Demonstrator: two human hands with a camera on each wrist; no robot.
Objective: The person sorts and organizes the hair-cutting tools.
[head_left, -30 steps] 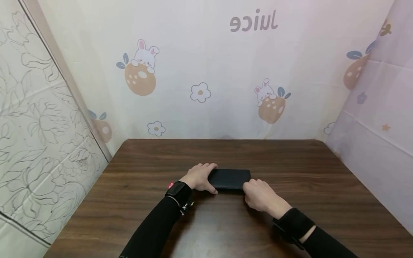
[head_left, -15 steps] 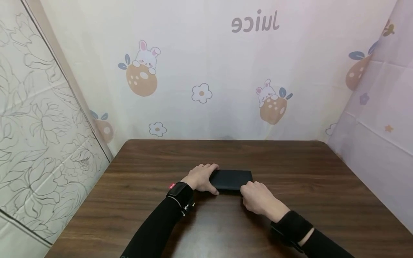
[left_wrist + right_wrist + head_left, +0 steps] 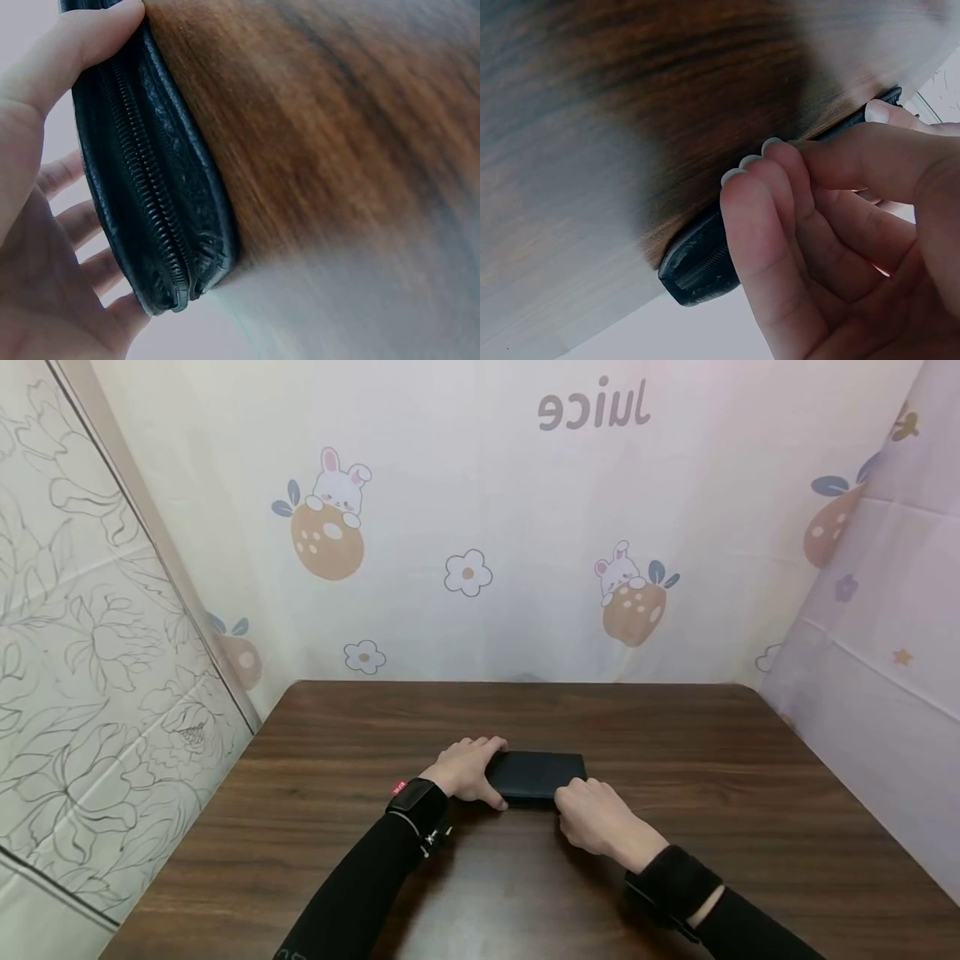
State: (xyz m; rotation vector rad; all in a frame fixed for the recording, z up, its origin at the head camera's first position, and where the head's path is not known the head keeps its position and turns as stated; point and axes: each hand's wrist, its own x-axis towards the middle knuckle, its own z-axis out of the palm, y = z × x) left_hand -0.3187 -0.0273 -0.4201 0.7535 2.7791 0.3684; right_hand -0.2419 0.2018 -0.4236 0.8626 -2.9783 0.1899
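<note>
A flat black zippered wallet (image 3: 536, 774) lies on the table, long side facing me. My left hand (image 3: 467, 772) grips its left end, thumb on the near edge and fingers along the far side. In the left wrist view, the zipper teeth (image 3: 146, 172) run down the wallet's edge and appear closed there. My right hand (image 3: 603, 821) is at the near right part of the wallet, fingers curled in and fingertips pinched against the zippered side. In the right wrist view, the wallet's corner (image 3: 701, 262) shows past the fingers; the zipper pull is hidden.
The brown wood-grain table (image 3: 300, 827) extends around the wallet on all sides. Behind it hangs a pale printed curtain (image 3: 465, 468) with rabbits and flowers. Patterned panels stand on the left (image 3: 97, 635) and right.
My right hand has slid a little to the left along the wallet's near edge. The left hand keeps its grip, and the wallet stays in place.
</note>
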